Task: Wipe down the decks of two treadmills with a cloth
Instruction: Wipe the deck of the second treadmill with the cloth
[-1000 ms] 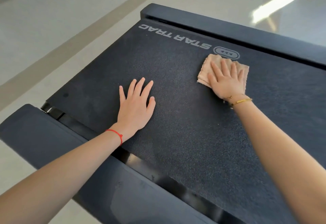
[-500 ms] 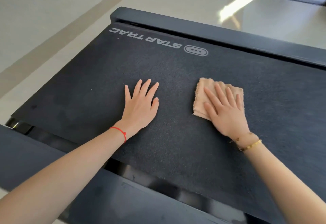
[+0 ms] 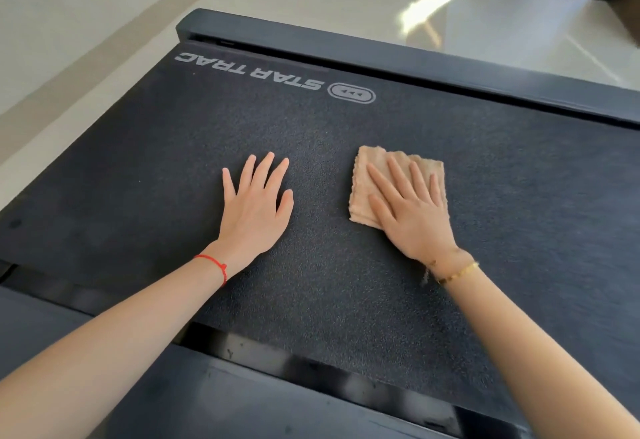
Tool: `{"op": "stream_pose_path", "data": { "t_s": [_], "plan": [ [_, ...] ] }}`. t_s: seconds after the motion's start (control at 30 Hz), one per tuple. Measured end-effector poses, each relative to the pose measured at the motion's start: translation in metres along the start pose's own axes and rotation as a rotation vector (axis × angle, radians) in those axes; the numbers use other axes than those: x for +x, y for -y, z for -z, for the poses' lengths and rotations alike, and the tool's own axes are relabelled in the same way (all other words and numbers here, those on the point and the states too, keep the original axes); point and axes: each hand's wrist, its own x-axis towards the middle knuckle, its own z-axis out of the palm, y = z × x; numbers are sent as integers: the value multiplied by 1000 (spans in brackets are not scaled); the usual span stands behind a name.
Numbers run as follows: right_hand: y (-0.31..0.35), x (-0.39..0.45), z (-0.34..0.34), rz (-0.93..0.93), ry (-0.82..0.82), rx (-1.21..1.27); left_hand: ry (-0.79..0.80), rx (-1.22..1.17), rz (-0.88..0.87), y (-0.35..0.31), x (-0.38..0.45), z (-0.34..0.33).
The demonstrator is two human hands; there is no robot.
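Beige folded microfibre cloth [image 3: 398, 186] lies mid-belt on the black textured treadmill deck [image 3: 173, 161], flattened under the right hand [image 3: 412, 213]; left hand [image 3: 254, 210], open and empty, braces nearby. Even pressure and overlapping strokes would serve best.

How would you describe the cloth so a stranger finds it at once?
Find the dark treadmill belt printed STAR TRAC. On it lie two flat hands; the right hand presses the cloth. It is the only beige, folded, fuzzy square there.
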Motion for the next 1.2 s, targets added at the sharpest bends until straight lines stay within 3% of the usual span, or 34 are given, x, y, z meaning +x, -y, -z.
{"op": "stream_pose_path", "data": {
  "t_s": [0.17,0.33,0.43,0.53,0.67,0.77,1.0,1.2],
  "plan": [
    [-47,0,8,-186,-9,-5,-3,4,-5,-2,-2,-1],
    [-61,76,17,-375,59,24,-15,35,6,-6,-2,-2],
    [-37,116,17,-308,95,36,-13,47,10,-7,-2,-1],
    [3,126,10,-124,124,-6,-12,54,11,-6,-2,0],
    [33,84,-2,96,106,-9,-12,56,8,-5,-2,1],
    [18,42,-3,156,73,0,-12,48,-10,-4,-4,1],
    [-50,-16,10,-208,7,-34,12,15,-50,-11,-15,1],
    [-13,-70,8,-129,52,-2,29,12,-77,-32,-25,-2]
  ]
}}
